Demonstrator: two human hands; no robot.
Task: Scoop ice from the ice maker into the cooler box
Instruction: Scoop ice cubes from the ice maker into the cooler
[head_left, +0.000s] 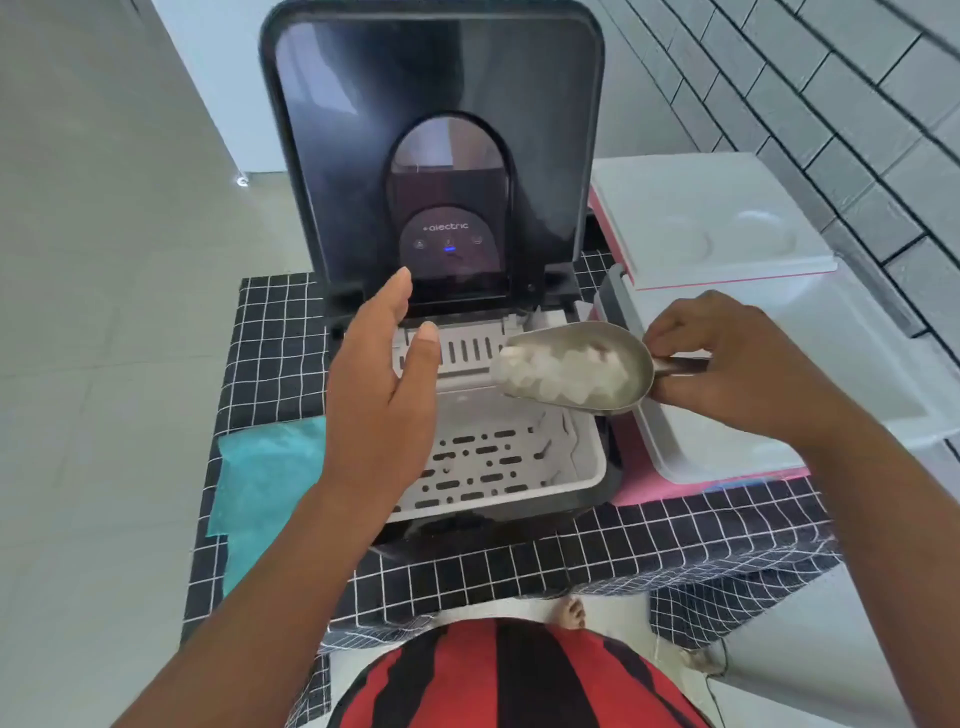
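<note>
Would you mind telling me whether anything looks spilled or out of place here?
Nothing stands out. The ice sits inside the metal scoop held by the right hand over the ice maker; the left hand hovers open beside it.

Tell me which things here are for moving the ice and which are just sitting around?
For the job: the ice maker, its white basket, the metal scoop full of ice in the right hand, the cooler box, and the open left hand.

Just lying about: the teal cloth and the checked tablecloth.
</note>
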